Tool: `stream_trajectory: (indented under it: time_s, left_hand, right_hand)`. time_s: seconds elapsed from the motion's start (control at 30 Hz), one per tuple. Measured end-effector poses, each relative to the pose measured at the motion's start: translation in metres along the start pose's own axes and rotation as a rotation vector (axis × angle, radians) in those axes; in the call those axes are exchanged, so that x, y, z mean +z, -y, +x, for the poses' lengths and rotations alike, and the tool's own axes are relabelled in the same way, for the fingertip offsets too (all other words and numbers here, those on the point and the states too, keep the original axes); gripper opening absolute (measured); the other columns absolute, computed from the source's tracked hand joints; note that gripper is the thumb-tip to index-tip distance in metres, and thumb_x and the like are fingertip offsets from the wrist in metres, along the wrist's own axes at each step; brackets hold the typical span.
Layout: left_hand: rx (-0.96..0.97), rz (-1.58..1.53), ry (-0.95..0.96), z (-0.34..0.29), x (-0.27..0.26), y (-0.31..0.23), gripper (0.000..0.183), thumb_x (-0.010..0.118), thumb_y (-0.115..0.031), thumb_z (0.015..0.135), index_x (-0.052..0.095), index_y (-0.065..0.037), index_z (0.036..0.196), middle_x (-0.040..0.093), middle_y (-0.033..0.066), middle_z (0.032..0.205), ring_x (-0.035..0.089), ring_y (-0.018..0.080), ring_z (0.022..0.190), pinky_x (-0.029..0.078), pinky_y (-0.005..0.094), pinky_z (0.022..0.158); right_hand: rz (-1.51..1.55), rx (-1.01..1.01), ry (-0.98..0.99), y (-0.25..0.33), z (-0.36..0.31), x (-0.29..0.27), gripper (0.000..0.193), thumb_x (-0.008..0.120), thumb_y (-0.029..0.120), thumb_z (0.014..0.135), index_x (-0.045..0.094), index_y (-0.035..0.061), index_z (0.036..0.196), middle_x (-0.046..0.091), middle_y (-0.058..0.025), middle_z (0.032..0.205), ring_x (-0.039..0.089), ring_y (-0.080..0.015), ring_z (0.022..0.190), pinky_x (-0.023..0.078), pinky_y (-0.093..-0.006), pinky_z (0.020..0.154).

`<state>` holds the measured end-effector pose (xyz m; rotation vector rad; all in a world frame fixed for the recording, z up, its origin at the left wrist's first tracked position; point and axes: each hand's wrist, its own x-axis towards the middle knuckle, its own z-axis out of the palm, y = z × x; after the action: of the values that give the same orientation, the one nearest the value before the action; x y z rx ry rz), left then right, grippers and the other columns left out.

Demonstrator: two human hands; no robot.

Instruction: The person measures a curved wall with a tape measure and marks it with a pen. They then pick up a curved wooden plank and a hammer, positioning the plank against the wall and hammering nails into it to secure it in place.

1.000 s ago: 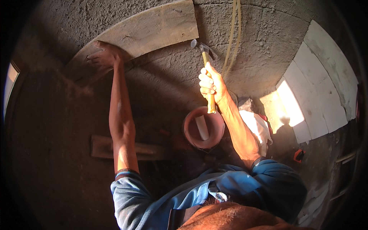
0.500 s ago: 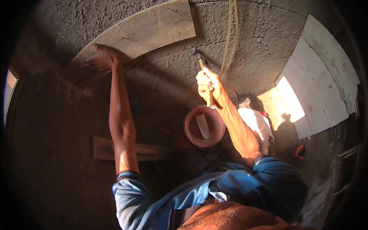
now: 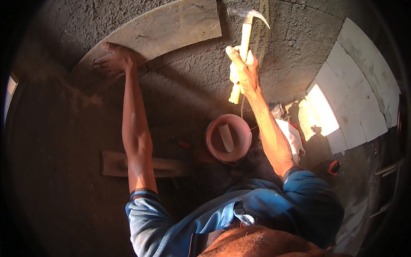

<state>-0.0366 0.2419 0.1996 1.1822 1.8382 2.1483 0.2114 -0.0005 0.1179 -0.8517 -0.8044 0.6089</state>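
My left hand (image 3: 114, 60) lies with spread fingers on the left part of a long wooden board (image 3: 171, 32), which is set against the rough grey wall. A nail (image 3: 197, 6) stands out of the board near its upper right end. In my right hand (image 3: 245, 70) is a claw hammer (image 3: 247, 36), gripped around its yellow handle. The hammer's head is up, just right of the board's right end and apart from it, with its claw turned to the right.
A pink bucket (image 3: 211, 138) with a pale strip inside stands below, between my arms. Another plank (image 3: 113, 165) lies at the lower left. White tiles (image 3: 357, 94) cover the right wall. An orange and black tool (image 3: 334, 167) lies on the floor, right of a white sack (image 3: 292, 137).
My right hand has raised the hammer upward and to the right, so its head now sits higher beside the board. My left hand stays on the board.
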Motion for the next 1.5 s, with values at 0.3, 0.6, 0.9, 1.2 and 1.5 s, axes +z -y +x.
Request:
stream_trajectory:
  time_s: [0.3,0.6,0.9,1.2,1.5]
  left_hand:
    - [0.006,0.0,-0.034,0.01,0.006,0.002,0.107,0.015,-0.077,0.091,0.004,0.01,0.153,-0.001,0.0312,0.16,-0.001,0.0401,0.151,0.002,0.0572,0.118]
    - [0.035,-0.005,-0.045,0.007,0.002,-0.008,0.107,0.014,-0.076,0.092,0.007,0.013,0.151,0.001,0.0334,0.159,-0.001,0.0409,0.15,0.0,0.0562,0.118]
    - [0.021,0.021,-0.085,0.008,0.01,0.001,0.103,0.018,-0.073,0.094,0.009,0.011,0.152,0.005,0.0308,0.16,0.002,0.0373,0.151,0.003,0.0569,0.118]
    - [0.028,0.004,-0.095,0.016,0.014,0.01,0.103,0.02,-0.073,0.094,0.008,0.012,0.152,0.008,0.0341,0.158,0.006,0.0407,0.15,0.005,0.058,0.117]
    - [0.052,-0.025,-0.102,0.016,0.02,0.013,0.106,0.021,-0.075,0.093,0.009,0.013,0.151,0.008,0.0353,0.157,0.007,0.0421,0.15,0.006,0.0606,0.116]
  right_hand:
    - [-0.424,-0.399,0.102,0.032,0.121,0.08,0.046,0.077,0.034,0.083,0.053,0.0043,0.059,0.046,-0.0002,0.048,0.044,-0.0088,0.044,0.037,-0.0313,0.042]
    - [-0.41,-0.473,0.055,0.014,0.146,0.088,0.044,0.068,0.026,0.086,0.045,0.0008,0.057,0.045,-0.0037,0.048,0.048,-0.0126,0.044,0.037,-0.0364,0.041]
    - [-0.234,-0.339,0.138,0.028,0.122,0.081,0.037,0.073,0.034,0.087,0.065,-0.0004,0.074,0.049,0.002,0.051,0.043,-0.0042,0.038,0.031,-0.0218,0.034]
    - [-0.343,-0.409,0.036,0.022,0.091,0.032,0.055,0.049,0.058,0.098,0.057,0.0039,0.104,0.047,0.0038,0.065,0.042,-0.0028,0.045,0.032,-0.0214,0.036]
    - [-0.703,-0.811,-0.185,-0.041,0.071,0.018,0.029,0.051,0.027,0.104,0.047,-0.0004,0.094,0.047,-0.0123,0.055,0.054,-0.0238,0.043,0.038,-0.0383,0.04]
